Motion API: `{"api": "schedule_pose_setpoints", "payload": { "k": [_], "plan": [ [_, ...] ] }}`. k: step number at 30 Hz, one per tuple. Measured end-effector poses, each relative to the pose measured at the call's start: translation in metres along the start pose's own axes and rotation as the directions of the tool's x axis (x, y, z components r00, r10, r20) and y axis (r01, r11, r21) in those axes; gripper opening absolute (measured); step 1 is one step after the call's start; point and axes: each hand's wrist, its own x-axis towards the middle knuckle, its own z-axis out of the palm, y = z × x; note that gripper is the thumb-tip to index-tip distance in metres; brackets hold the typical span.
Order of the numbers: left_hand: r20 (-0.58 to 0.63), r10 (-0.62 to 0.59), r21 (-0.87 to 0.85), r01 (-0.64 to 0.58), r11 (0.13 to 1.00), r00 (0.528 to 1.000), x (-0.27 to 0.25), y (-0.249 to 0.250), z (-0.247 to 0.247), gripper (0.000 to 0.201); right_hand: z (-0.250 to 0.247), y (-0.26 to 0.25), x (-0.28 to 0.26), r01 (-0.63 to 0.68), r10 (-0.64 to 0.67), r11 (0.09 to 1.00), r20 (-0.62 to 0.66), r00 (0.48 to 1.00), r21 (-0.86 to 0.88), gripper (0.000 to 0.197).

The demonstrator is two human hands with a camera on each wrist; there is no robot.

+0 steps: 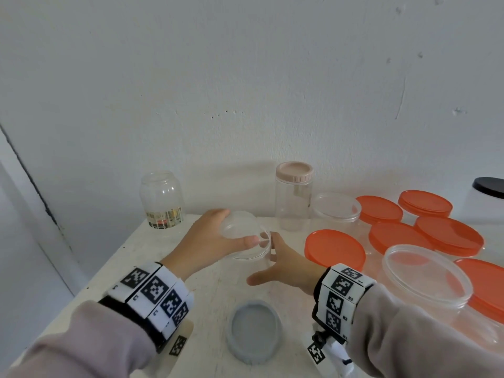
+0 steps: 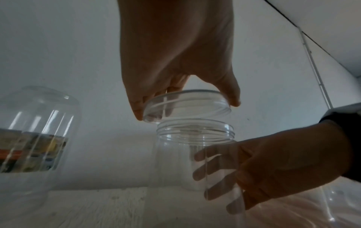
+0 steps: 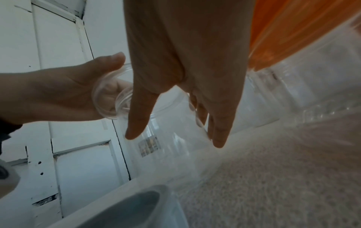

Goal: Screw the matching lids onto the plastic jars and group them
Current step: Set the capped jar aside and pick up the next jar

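We see the left hand gripping a clear lid by its rim, fingers and thumb curled round it, lid tilted and sitting just above the threaded mouth of the clear jar. In the left wrist view there's a gap on one side; we cannot tell if the other edge touches the threads.

Right hand wraps the clear jar's body, fingers visible through the plastic, thumb on the near side. The jar stands upright on the desk.

Relative to the clear jar:
- Grey lid lies on the desk nearer to us, apart from it.
- Labelled jar, open, no lid, stands behind and to the left by the wall.
- Tall jar with a pink lid stands behind and slightly right.
- Orange-lidded tubs cluster to the right, at least 6 orange lids visible.
- 2 tubs with clear lids sit among them: 1 behind, 1 nearer to us.
- A white container with a black lid is at the far right edge, partly cut off.
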Motion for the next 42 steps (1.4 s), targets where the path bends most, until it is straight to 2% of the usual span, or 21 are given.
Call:
{"api": "schedule_pose_setpoints", "payload": {
  "k": [2, 6, 12, 18, 20, 23, 26, 30, 32, 34, 36, 37, 40, 42],
  "plan": [
    [0.050, 0.034, 0.073, -0.038, 0.997, 0.998, 0.005, 0.004, 0.002, 0.117, 0.000, 0.000, -0.001, -0.005, 0.005, 1.000, -0.002, 1.000, -0.003, 0.107],
    [0.129, 0.027, 0.183, -0.051, 0.982, 0.991, 0.015, 0.009, 0.009, 0.110, 0.000, 0.000, -0.001, 0.003, -0.003, 1.000, 0.003, 1.000, -0.008, 0.101],
    [0.149, 0.043, 0.251, -0.080, 0.965, 0.988, 0.019, 0.011, 0.016, 0.111, -0.001, 0.001, -0.001, 0.011, -0.010, 0.999, 0.004, 1.000, -0.051, 0.100],
    [0.130, 0.046, 0.209, -0.073, 0.975, 0.990, 0.017, 0.009, 0.016, 0.101, -0.003, 0.002, 0.001, 0.002, -0.001, 0.999, 0.020, 1.000, -0.044, 0.099],
    [0.142, 0.041, 0.208, -0.070, 0.976, 0.989, 0.017, 0.008, 0.017, 0.105, -0.002, 0.002, 0.002, -0.001, 0.002, 0.999, 0.016, 1.000, -0.043, 0.099],
    [0.175, 0.008, 0.225, -0.048, 0.973, 0.985, 0.017, 0.008, 0.016, 0.127, -0.003, 0.001, 0.002, -0.014, 0.015, 0.999, 0.018, 1.000, -0.052, 0.102],
    [0.166, -0.028, 0.130, 0.006, 0.992, 0.986, 0.016, 0.000, 0.010, 0.136, -0.008, -0.004, -0.001, -0.024, 0.026, 0.998, 0.041, 0.999, -0.050, 0.107],
    [0.170, -0.079, -0.090, 0.095, 0.991, 0.982, 0.008, -0.024, 0.000, 0.126, -0.024, -0.026, -0.007, 0.020, -0.019, 0.996, 0.015, 1.000, -0.090, 0.118],
    [0.206, -0.094, -0.197, 0.135, 0.971, 0.974, 0.001, -0.034, 0.000, 0.125, -0.030, -0.039, -0.009, 0.067, -0.068, 0.990, -0.006, 0.998, -0.123, 0.117],
    [0.247, -0.081, -0.288, 0.153, 0.945, 0.966, -0.003, -0.042, 0.004, 0.112, -0.031, -0.052, -0.007, 0.103, -0.104, 0.969, 0.011, 0.995, -0.226, 0.113],
    [0.294, -0.028, -0.354, 0.137, 0.925, 0.955, -0.006, -0.045, 0.010, 0.095, -0.028, -0.066, -0.002, 0.126, -0.107, 0.916, 0.072, 0.992, -0.381, 0.108],
    [0.311, 0.001, -0.377, 0.122, 0.918, 0.950, -0.006, -0.044, 0.013, 0.093, -0.026, -0.072, 0.001, 0.135, -0.095, 0.881, 0.110, 0.989, -0.454, 0.107],
    [0.316, 0.059, -0.430, 0.088, 0.899, 0.947, -0.004, -0.042, 0.021, 0.099, -0.017, -0.089, 0.012, 0.143, -0.019, 0.756, 0.198, 0.980, -0.639, 0.105],
    [0.307, 0.053, -0.453, 0.096, 0.886, 0.950, -0.001, -0.045, 0.024, 0.106, -0.014, -0.097, 0.018, 0.135, 0.052, 0.675, 0.229, 0.972, -0.725, 0.103]
  ]
}}
